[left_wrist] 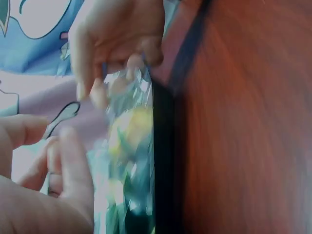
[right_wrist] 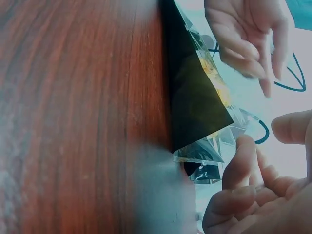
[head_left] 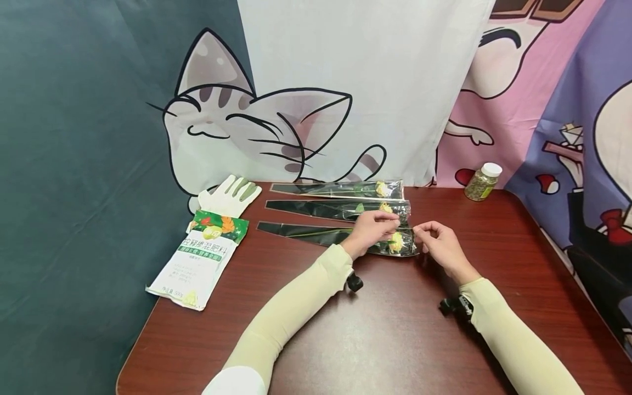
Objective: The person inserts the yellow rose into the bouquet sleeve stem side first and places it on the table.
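Note:
Three yellow flowers lie in long clear-and-black tapered sleeves, the nearest one being the near sleeve [head_left: 323, 236] with its flower [head_left: 395, 242] at the wide right end. My left hand [head_left: 371, 230] is over that flower. In the left wrist view its fingers [left_wrist: 73, 161] are loosely bent, beside the film, with nothing seen between them. At the sleeve's wide end is my right hand [head_left: 441, 247]. Its forefinger [right_wrist: 246, 146] touches or nearly touches the clear film [right_wrist: 202, 151], while the thumb [right_wrist: 292, 127] stands apart. Film and fingers are blurred in the left wrist view.
The middle sleeve [head_left: 311, 209] and far sleeve [head_left: 306, 188] lie behind, roughly parallel. A white fertilizer bag [head_left: 197, 263] lies at the left, against a white-and-green glove [head_left: 229, 197]. A white-capped jar [head_left: 483, 182] stands at the back right of the brown table [head_left: 375, 340].

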Motion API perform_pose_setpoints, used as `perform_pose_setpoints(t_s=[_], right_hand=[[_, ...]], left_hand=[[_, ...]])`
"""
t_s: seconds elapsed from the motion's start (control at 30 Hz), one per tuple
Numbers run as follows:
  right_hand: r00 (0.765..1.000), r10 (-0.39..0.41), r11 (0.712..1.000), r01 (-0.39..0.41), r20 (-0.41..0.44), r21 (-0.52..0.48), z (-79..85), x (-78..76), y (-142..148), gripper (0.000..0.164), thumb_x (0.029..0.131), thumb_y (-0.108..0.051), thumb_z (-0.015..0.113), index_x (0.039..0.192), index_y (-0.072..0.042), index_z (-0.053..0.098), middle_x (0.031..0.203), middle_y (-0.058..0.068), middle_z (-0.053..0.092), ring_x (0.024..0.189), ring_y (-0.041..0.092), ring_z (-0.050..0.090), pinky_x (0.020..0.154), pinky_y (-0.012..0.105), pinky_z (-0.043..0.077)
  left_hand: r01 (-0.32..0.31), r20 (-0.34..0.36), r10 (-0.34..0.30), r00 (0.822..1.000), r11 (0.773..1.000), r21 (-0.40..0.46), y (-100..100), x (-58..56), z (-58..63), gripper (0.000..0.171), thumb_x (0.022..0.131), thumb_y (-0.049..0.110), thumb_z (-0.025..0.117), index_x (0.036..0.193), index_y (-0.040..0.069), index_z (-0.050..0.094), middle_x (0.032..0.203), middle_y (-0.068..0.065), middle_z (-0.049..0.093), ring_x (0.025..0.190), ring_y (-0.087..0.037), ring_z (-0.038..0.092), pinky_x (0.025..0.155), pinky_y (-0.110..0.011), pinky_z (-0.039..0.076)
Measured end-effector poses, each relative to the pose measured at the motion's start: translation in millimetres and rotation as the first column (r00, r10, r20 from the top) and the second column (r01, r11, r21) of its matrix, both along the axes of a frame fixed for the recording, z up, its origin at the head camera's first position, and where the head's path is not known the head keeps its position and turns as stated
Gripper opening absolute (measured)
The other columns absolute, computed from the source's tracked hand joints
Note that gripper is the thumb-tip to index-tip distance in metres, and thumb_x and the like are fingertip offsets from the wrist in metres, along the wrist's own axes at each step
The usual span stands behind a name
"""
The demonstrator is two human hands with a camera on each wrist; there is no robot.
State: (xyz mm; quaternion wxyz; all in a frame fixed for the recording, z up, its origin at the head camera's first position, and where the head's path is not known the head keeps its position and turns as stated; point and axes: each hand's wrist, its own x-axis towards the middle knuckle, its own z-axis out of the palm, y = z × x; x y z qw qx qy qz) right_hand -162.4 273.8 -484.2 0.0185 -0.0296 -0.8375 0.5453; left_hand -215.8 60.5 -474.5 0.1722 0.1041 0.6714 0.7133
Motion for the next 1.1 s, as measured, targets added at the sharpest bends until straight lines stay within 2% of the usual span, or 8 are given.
perform_pose_setpoints(t_s=[0.1, 0.2, 0.43, 0.63, 0.73, 0.83, 1.0, 1.1], right_hand=[[0.999, -0.036, 0.999, 0.036, 0.011, 0.031, 0.6, -0.7, 0, 0.046, 0.104, -0.042, 0.068, 0.115, 0.002, 0.066, 0.084, 0.004, 0.073, 0.062, 0.012, 0.062, 0.058, 0.028, 0.057], [0.998, -0.054, 0.996, 0.052, 0.029, 0.070, -0.3, -2.4, -3, 0.051, 0.101, -0.051, 0.070, 0.113, -0.001, 0.066, 0.083, 0.002, 0.073, 0.063, 0.012, 0.065, 0.061, 0.029, 0.060], [0.996, -0.076, 0.985, 0.067, 0.048, 0.161, -3.6, -6.2, -7, 0.060, 0.095, -0.065, 0.070, 0.108, -0.006, 0.067, 0.083, 0.006, 0.072, 0.062, 0.015, 0.069, 0.059, 0.031, 0.060], [0.997, -0.073, 0.968, 0.070, 0.006, 0.242, -5.1, -9.4, -10, 0.050, 0.100, -0.056, 0.068, 0.101, -0.006, 0.073, 0.086, 0.009, 0.077, 0.060, 0.011, 0.066, 0.052, 0.025, 0.052], [0.997, -0.076, 0.958, 0.079, -0.022, 0.277, -3.8, -9.1, -10, 0.039, 0.102, -0.045, 0.068, 0.096, -0.007, 0.075, 0.084, 0.007, 0.078, 0.058, 0.011, 0.066, 0.050, 0.026, 0.049], [0.997, -0.067, 0.956, 0.073, -0.032, 0.283, -2.9, -8.2, -8, 0.033, 0.104, -0.037, 0.068, 0.094, -0.007, 0.076, 0.078, 0.006, 0.076, 0.058, 0.013, 0.065, 0.050, 0.026, 0.049], [0.999, -0.038, 0.994, 0.036, 0.010, 0.100, -4.0, -5.5, -5, 0.037, 0.106, -0.030, 0.067, 0.105, 0.007, 0.072, 0.074, 0.001, 0.072, 0.061, 0.010, 0.065, 0.052, 0.026, 0.054], [0.998, -0.029, 0.999, 0.030, 0.049, -0.025, -5.8, -3.7, -2, 0.044, 0.107, -0.030, 0.066, 0.111, 0.013, 0.068, 0.073, -0.005, 0.070, 0.062, 0.007, 0.063, 0.053, 0.026, 0.056]], left_hand=[[-0.003, -0.183, -0.046, 0.982, 0.966, -0.258, -24, -4.2, 3.0, 0.032, 0.097, 0.017, 0.080, 0.127, 0.005, 0.077, 0.112, -0.013, 0.078, 0.086, -0.010, 0.068, 0.072, -0.022, 0.059], [-0.022, -0.281, -0.128, 0.951, 0.879, -0.476, -53, -8.6, 6.8, 0.038, 0.096, 0.027, 0.082, 0.131, 0.013, 0.076, 0.123, -0.007, 0.075, 0.103, -0.015, 0.069, 0.085, -0.029, 0.059], [0.021, -0.293, -0.317, 0.902, 0.710, -0.704, -101, -19.2, 6.4, 0.055, 0.091, 0.034, 0.086, 0.140, 0.016, 0.070, 0.143, -0.005, 0.068, 0.133, -0.027, 0.063, 0.109, -0.045, 0.055], [0.013, -0.259, -0.373, 0.891, 0.591, -0.807, -123, -19.1, 0.3, 0.062, 0.087, 0.032, 0.090, 0.142, 0.014, 0.069, 0.143, -0.010, 0.065, 0.135, -0.028, 0.057, 0.113, -0.046, 0.052], [0.003, -0.256, -0.384, 0.887, 0.560, -0.828, -127, -19.6, -2.8, 0.062, 0.086, 0.033, 0.091, 0.142, 0.014, 0.069, 0.142, -0.010, 0.066, 0.134, -0.028, 0.057, 0.113, -0.046, 0.052], [0.001, -0.254, -0.383, 0.888, 0.555, -0.832, -130, -21.0, -6.1, 0.062, 0.085, 0.033, 0.092, 0.141, 0.015, 0.070, 0.140, -0.011, 0.068, 0.133, -0.028, 0.059, 0.112, -0.045, 0.053], [0.014, -0.227, -0.342, 0.912, 0.578, -0.816, -134, -23.1, -9.6, 0.059, 0.085, 0.032, 0.092, 0.138, 0.016, 0.071, 0.134, -0.012, 0.068, 0.125, -0.028, 0.062, 0.107, -0.045, 0.055], [0.027, -0.200, -0.306, 0.931, 0.604, -0.797, -137, -23.2, -9.1, 0.056, 0.085, 0.029, 0.092, 0.136, 0.017, 0.072, 0.132, -0.011, 0.069, 0.124, -0.028, 0.063, 0.107, -0.046, 0.056]])
